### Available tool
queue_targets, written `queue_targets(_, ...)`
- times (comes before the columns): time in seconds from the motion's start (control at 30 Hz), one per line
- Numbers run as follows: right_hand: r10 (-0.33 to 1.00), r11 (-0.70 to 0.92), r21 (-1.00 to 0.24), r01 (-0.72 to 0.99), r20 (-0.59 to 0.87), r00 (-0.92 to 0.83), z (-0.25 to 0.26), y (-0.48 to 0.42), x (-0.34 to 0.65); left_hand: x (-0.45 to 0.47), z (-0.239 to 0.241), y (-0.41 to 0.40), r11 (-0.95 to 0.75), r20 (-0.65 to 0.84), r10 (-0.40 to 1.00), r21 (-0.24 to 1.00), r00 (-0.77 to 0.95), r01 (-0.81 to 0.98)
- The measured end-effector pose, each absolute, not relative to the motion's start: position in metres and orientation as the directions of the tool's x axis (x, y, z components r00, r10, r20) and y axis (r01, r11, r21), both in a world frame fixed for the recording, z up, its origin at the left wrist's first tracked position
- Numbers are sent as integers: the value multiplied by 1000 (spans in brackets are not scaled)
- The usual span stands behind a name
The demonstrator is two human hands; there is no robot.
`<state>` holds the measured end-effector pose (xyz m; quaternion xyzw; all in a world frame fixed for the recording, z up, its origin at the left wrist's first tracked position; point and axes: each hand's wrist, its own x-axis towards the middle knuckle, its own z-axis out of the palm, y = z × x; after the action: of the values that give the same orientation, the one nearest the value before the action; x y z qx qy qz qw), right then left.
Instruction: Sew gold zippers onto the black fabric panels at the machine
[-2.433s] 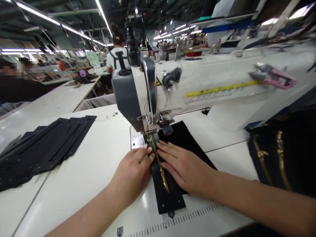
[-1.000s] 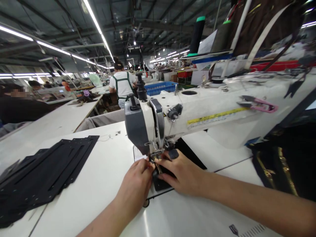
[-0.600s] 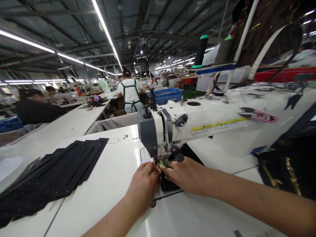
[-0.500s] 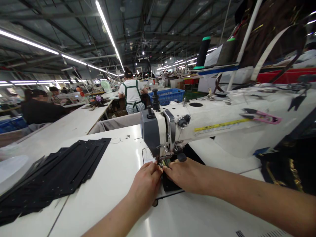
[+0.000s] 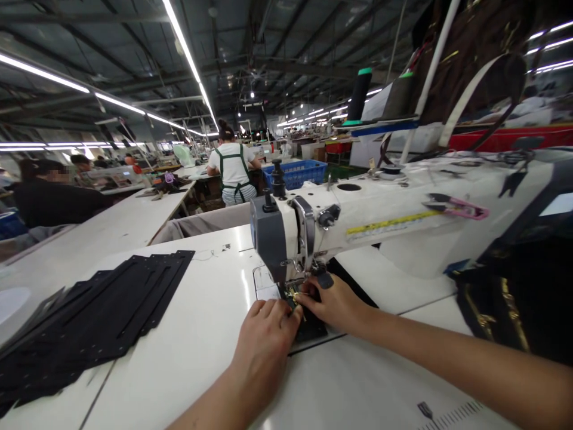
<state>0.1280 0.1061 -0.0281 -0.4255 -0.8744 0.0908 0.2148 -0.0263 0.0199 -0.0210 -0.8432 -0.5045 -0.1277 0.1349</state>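
Free tabletop [image 5: 210, 325] btwn black stack [image 5: 111, 316] & L hand [image 5: 267, 328]; machine head [image 5: 271, 239] blocks fwd

Head-worn view, facing forward and down, sewing machine [image 5: 394, 202] near, ceiling [image 5: 242, 36] far above

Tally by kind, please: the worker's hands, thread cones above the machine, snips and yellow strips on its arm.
Left hand and right hand: 2
Thread cones: 2
Snips: 1
Yellow strip: 1
Total: 6
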Motion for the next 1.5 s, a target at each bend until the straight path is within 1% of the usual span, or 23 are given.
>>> queue_targets(0.1, 799, 601, -330, 728, 279, -533, -30, 113, 120, -23, -16, 23, -471, 301, 823, -115, 482, 875)
queue_targets(0.2, 833, 550, -314, 774, 269, -483, -32, 119, 112, -24, -14, 26, -499, 282, 818, -87, 501, 862)
queue_targets(0.3, 843, 535, -309, 786, 257, -473, -32, 117, 116, -27, -18, 25, -520, 340, 797, -34, 499, 854)
queue_targets(0.33, 829, 557, -310, 770, 264, -493, -32, 113, 122, -29, -20, 24, -512, 376, 794, -9, 478, 859)
queue_targets(0.37, 790, 612, -304, 730, 289, -541, -31, 108, 130, -30, -23, 23, -503, 408, 793, 20, 452, 864)
queue_targets(0.4, 714, 699, -284, 657, 330, -617, -31, 102, 138, -32, -25, 22, -496, 440, 790, 48, 427, 867)
queue_targets(0.47, 488, 872, -201, 446, 422, -764, -32, 91, 154, -34, -28, 22, -499, 484, 780, 98, 397, 861)
queue_targets(0.5, 380, 924, -159, 347, 456, -805, -32, 88, 160, -34, -28, 22, -508, 501, 774, 125, 387, 852)
queue_targets(0.53, 312, 950, -138, 281, 475, -823, -32, 85, 164, -35, -27, 22, -511, 512, 774, 157, 373, 845)
queue_targets(0.57, 299, 954, -150, 258, 476, -827, -31, 85, 166, -34, -26, 23, -507, 515, 781, 193, 353, 840)
queue_targets(0.63, 353, 933, -231, 276, 443, -824, -26, 90, 163, -33, -20, 24, -488, 485, 812, 259, 325, 834)
queue_targets(0.7, 425, 896, -300, 329, 360, -830, -16, 98, 157, -31, -13, 26, -455, 416, 853, 290, 317, 842)
queue_targets(0.73, 462, 876, -311, 370, 313, -830, -10, 101, 154, -30, -11, 26, -432, 381, 871, 288, 311, 855)
queue_targets(0.8, 520, 844, -294, 448, 246, -818, -2, 105, 150, -28, -9, 28, -372, 352, 896, 261, 271, 891)
queue_targets(0.87, 524, 844, -272, 461, 241, -817, 0, 102, 150, -26, -12, 29, -344, 390, 887, 204, 246, 917)
queue_targets(0.93, 469, 881, -233, 412, 313, -826, -7, 93, 153, -24, -16, 29, -385, 450, 841, 107, 300, 917)
queue_targets(1.03, 339, 934, -69, 351, 490, -803, -26, 79, 156, -20, -23, 26, -487, 488, 743, -74, 458, 870)
queue_targets(1.1, 273, 937, 30, 348, 556, -785, -36, 75, 156, -19, -24, 23, -507, 489, 709, -149, 509, 849)
queue_targets(1.17, 245, 933, 77, 350, 574, -781, -41, 74, 154, -18, -24, 23, -501, 492, 700, -179, 518, 847)
queue_targets(1.3, 234, 923, 132, 362, 555, -798, -41, 81, 151, -19, -23, 27, -494, 503, 696, -184, 513, 850)
queue_targets(1.4, 245, 917, 138, 374, 543, -803, -41, 86, 148, -23, -23, 34, -510, 492, 689, -192, 532, 838)
queue_targets(1.5, 269, 916, 117, 384, 532, -803, -41, 91, 143, -27, -25, 41, -517, 487, 687, -193, 539, 834)
